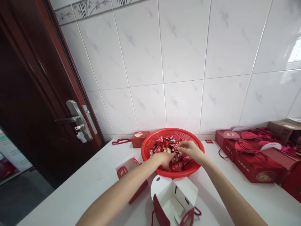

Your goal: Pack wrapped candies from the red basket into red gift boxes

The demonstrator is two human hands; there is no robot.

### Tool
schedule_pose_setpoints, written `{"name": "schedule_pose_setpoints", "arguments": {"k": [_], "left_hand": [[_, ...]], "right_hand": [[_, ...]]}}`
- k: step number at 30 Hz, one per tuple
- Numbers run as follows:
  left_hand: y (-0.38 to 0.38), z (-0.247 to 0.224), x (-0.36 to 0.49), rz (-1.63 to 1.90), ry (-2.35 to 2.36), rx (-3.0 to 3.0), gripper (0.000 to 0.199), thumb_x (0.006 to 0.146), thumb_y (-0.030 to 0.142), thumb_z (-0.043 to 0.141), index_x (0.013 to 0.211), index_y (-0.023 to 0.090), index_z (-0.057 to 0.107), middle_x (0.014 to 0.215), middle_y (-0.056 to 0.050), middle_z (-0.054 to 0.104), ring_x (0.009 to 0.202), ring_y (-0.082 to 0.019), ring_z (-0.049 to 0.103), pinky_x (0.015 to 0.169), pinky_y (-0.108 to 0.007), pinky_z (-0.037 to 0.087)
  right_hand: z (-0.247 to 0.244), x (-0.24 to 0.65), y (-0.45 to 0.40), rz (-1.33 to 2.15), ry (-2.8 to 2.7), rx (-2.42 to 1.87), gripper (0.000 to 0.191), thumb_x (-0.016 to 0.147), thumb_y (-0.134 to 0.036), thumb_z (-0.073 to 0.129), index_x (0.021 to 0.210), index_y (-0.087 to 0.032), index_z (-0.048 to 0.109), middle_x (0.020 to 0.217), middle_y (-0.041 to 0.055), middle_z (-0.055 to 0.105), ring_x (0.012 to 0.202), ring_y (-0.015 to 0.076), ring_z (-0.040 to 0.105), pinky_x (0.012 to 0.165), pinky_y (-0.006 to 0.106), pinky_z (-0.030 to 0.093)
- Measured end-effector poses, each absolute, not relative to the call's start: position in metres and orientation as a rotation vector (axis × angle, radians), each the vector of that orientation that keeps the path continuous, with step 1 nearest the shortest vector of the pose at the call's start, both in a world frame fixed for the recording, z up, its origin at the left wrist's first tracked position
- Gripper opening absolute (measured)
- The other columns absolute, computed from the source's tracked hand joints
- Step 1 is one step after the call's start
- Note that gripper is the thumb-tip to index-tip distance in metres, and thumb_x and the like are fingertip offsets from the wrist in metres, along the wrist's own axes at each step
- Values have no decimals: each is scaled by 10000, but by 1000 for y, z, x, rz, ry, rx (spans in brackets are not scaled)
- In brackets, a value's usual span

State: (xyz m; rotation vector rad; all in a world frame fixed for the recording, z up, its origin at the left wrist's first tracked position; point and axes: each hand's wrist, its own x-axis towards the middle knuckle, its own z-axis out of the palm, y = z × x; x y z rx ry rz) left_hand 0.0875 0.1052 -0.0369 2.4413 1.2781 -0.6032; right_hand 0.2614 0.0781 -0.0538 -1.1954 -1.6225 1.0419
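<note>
Both hands reach into a round red plastic basket (172, 174) heaped with small wrapped candies (176, 167). My left hand (165, 159) lies low among the candies on the left side, its fingers partly hidden. My right hand (189, 149) is on the right side, with thumb and fingers bent together at the candies; what they hold is too small to name. In front of the basket an open box (172, 205), white inside and red outside, stands with its flaps spread. Another red box (138, 191) is partly behind my left forearm.
A small red box (139, 139) with a ribbon stands behind the basket's left side. Several closed red gift boxes (255, 157) line the right, with a brown carton (283, 129) behind. A tiled wall (183, 106) backs the white table (94, 179); a dark door (44, 78) is left.
</note>
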Motion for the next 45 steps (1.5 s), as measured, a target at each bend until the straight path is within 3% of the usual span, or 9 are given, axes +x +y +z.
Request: {"name": "schedule_pose_setpoints", "arguments": {"k": [8, 13, 21, 26, 28, 35, 38, 41, 45], "left_hand": [[108, -47, 79, -250, 1218, 2501, 597, 677, 100, 717, 1252, 257, 697, 1123, -106, 758, 1021, -361, 715, 828, -404, 563], [110, -49, 76, 252, 1205, 2427, 377, 796, 84, 579, 1114, 194, 750, 1041, -81, 781, 970, -263, 727, 819, -313, 537], [116, -51, 75, 959, 1031, 2045, 270, 798, 92, 591, 972, 165, 784, 980, -72, 783, 969, -240, 712, 895, -328, 526], [117, -46, 75, 1157, 938, 1861, 197, 768, 107, 642, 916, 170, 757, 978, -65, 774, 969, -226, 699, 937, -345, 520], [116, -43, 77, 1218, 963, 1730, 165, 747, 116, 671, 886, 164, 746, 987, -75, 772, 987, -232, 694, 953, -354, 513], [113, -40, 77, 1226, 973, 1474, 194, 791, 262, 684, 948, 160, 732, 1063, -99, 761, 1011, -254, 687, 893, -354, 517], [111, -40, 76, 1186, 912, 1373, 253, 738, 374, 755, 854, 152, 717, 896, -72, 759, 874, -242, 692, 780, -320, 513], [109, -38, 75, 1086, 866, 1346, 344, 688, 466, 803, 750, 150, 682, 718, -30, 700, 707, -195, 652, 687, -290, 484], [104, -36, 77, 884, 827, 1442, 426, 713, 548, 808, 765, 143, 686, 703, -30, 682, 707, -187, 641, 686, -290, 480]], "right_hand": [[-62, 261, 82, 985, -1596, -1201, 203, 721, -386, 642, 744, -185, 666, 747, 30, 681, 666, 201, 666, 659, 326, 535], [-68, 263, 87, 930, -1529, -1191, 239, 711, -439, 681, 756, -204, 672, 783, 60, 723, 765, 243, 694, 686, 342, 540], [-63, 262, 83, 980, -1480, -1168, 447, 804, -629, 662, 961, -213, 703, 1002, 98, 764, 1022, 290, 704, 863, 385, 556], [-58, 264, 76, 1085, -1590, -1099, 520, 777, -553, 759, 1175, -231, 664, 1192, 92, 722, 1051, 276, 698, 863, 385, 569], [-57, 265, 75, 1090, -1629, -1091, 507, 748, -490, 790, 1159, -219, 667, 1142, 84, 730, 990, 267, 706, 839, 384, 568], [-57, 263, 75, 1032, -1509, -1193, 336, 790, -408, 692, 1051, -201, 650, 813, 22, 716, 773, 219, 681, 719, 360, 535], [-56, 262, 75, 989, -1426, -1238, 317, 795, -377, 696, 1064, -218, 646, 897, 41, 735, 845, 236, 701, 759, 376, 551], [-55, 263, 75, 902, -1344, -1291, 328, 792, -371, 721, 1084, -234, 658, 1099, 81, 737, 1071, 280, 689, 880, 414, 558], [-53, 264, 73, 856, -1417, -1140, 378, 805, -452, 733, 1113, -239, 677, 1264, 95, 702, 1238, 291, 621, 1027, 443, 503]]}}
